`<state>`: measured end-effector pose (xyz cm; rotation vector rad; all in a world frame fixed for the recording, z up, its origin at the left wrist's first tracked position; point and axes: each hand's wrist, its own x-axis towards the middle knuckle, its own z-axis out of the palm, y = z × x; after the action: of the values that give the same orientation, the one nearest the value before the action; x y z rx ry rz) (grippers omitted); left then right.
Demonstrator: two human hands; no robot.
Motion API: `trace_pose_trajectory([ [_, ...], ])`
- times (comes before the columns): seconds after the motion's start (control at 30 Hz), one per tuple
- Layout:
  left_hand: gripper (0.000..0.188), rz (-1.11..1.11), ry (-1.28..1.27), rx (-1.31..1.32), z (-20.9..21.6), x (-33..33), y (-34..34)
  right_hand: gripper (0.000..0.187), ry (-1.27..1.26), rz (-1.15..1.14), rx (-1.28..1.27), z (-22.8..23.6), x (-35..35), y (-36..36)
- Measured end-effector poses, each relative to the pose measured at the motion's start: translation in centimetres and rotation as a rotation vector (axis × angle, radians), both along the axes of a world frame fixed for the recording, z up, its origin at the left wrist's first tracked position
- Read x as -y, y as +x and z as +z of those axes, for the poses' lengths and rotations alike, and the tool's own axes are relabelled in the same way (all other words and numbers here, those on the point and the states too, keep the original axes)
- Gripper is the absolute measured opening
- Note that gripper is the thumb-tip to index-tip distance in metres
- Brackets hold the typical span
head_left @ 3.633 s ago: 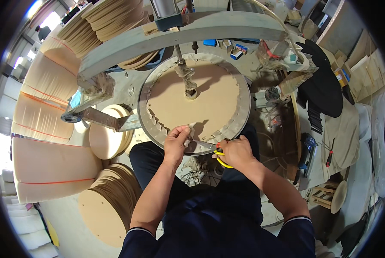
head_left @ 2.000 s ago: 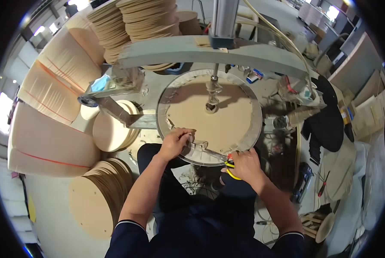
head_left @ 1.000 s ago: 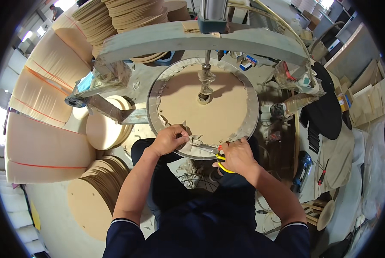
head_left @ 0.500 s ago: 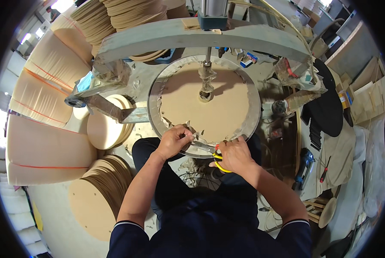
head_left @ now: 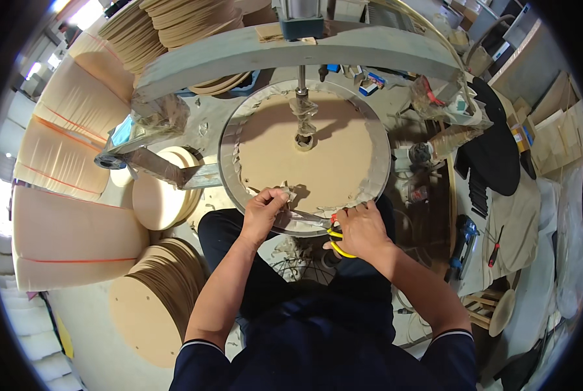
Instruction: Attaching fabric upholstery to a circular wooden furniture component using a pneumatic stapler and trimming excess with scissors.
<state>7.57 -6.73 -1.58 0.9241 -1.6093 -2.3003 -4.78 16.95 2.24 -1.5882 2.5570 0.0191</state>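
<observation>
A round tan board (head_left: pixel 330 159) lies inside a grey metal ring (head_left: pixel 386 140), with pale fabric (head_left: pixel 369 179) gathered unevenly around the board's edge. My left hand (head_left: pixel 263 212) is at the near left part of the ring, its thumb and fingers pinching a scrap of the fabric (head_left: pixel 291 193). In my right hand (head_left: pixel 360 229), at the near right rim, is a pair of scissors (head_left: pixel 340 246) with yellow and red handles. Their blades point left across the fabric edge, toward my left hand. Whether the blades are closed is hard to make out.
A grey metal beam (head_left: pixel 239 62) arches over the ring, with a wrapped rod (head_left: pixel 302 111) reaching down to the board's middle. Stacked tan discs (head_left: pixel 145 319) and large wrapped rolls (head_left: pixel 76 234) stand at left. A screwdriver (head_left: pixel 495 251) and blue tool (head_left: pixel 462 241) lie at right.
My left hand has lifted the pinched fabric scrap slightly. The scissors have stayed at the near rim, their handles tilted a little differently. The whole view has shifted slightly.
</observation>
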Motion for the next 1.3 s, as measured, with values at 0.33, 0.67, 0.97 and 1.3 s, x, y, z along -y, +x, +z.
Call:
trace_pose_trajectory([
  [0.33, 0.012, 0.027, 0.016, -0.119, -1.4, -1.4, -1.3, 0.064, 0.018, 0.060, 0.043, -3.2, -0.2, -1.5],
  [0.67, 0.015, -0.058, -0.112, -0.062, 0.4, -1.4, -3.4, 0.061, -0.052, 0.080, -0.073, -0.6, -0.3, -0.6],
  [0.97, 0.018, -0.052, -0.092, -0.076, 4.4, -0.7, -5.0, 0.062, -0.028, 0.007, 0.001, -1.7, -0.6, -0.4],
  [1.3, 0.019, -0.134, -0.135, -0.037, 6.2, -0.2, -4.9, 0.056, -0.022, 0.016, 0.031, -2.9, 2.5, 0.9],
])
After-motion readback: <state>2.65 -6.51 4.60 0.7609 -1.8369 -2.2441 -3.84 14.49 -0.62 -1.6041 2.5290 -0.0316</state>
